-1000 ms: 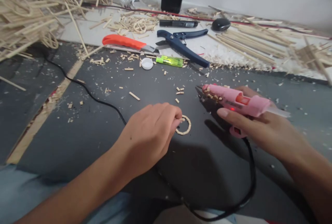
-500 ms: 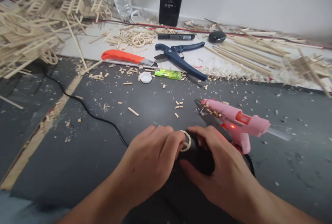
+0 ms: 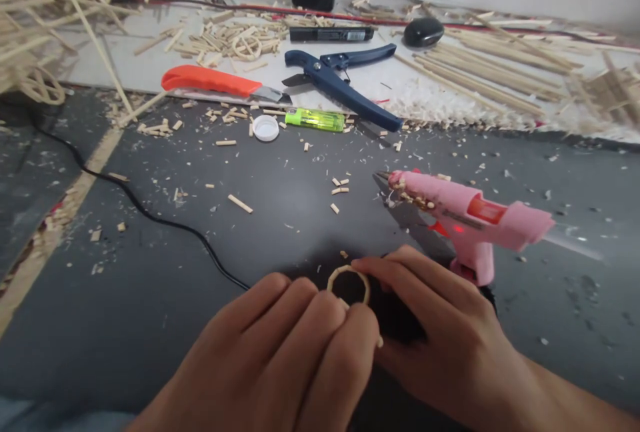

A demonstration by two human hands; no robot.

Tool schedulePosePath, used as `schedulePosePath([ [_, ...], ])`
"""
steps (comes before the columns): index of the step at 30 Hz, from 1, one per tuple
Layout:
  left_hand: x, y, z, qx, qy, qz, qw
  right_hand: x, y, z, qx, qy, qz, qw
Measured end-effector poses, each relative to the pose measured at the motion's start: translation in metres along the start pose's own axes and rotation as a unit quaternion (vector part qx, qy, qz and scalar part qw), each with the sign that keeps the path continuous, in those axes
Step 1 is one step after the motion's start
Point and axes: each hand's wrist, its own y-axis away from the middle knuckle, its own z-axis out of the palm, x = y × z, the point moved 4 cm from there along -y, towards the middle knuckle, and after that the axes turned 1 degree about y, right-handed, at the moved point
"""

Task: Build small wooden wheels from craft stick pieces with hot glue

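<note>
A small pale wooden ring [image 3: 367, 285], made of short stick pieces, is held low in front of me between both hands. My left hand [image 3: 295, 345] is closed, its curled fingers over the near part of the ring and hiding it. A bit of pale wood [image 3: 380, 341] peeks out beside the left fingertips; whether it belongs to the ring cannot be told. My right hand [image 3: 440, 319] pinches at the ring's right side, the index fingertip on its upper rim and the thumb partly hidden. Behind the right hand stands a pink glue gun [image 3: 450, 205] with its red light on.
Beyond my hands lie a green lighter [image 3: 315, 120], a white cap [image 3: 265, 128], an orange cutter knife [image 3: 215, 82] and blue cutting pliers [image 3: 345, 85]. Wooden sticks [image 3: 480, 79] and scraps cover the back strip. A black cable [image 3: 150, 215] crosses on the left.
My right hand has closed in on the ring, its index finger now touching the rim. The left hand has turned and come nearer, and more of the ring shows. The view has tipped downward.
</note>
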Motion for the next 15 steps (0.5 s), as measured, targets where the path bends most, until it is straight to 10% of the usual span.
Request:
schedulePosePath([
  [6, 0.002, 0.010, 0.006, 0.019, -0.039, 0.025, 0.999, 0.005, 0.007, 0.006, -0.043, -0.008, 0.012, 0.999],
  [15, -0.024, 0.000, 0.014, -0.042, 0.146, -0.130, 0.980, 0.008, 0.004, 0.006, -0.049, -0.038, 0.032, 0.998],
])
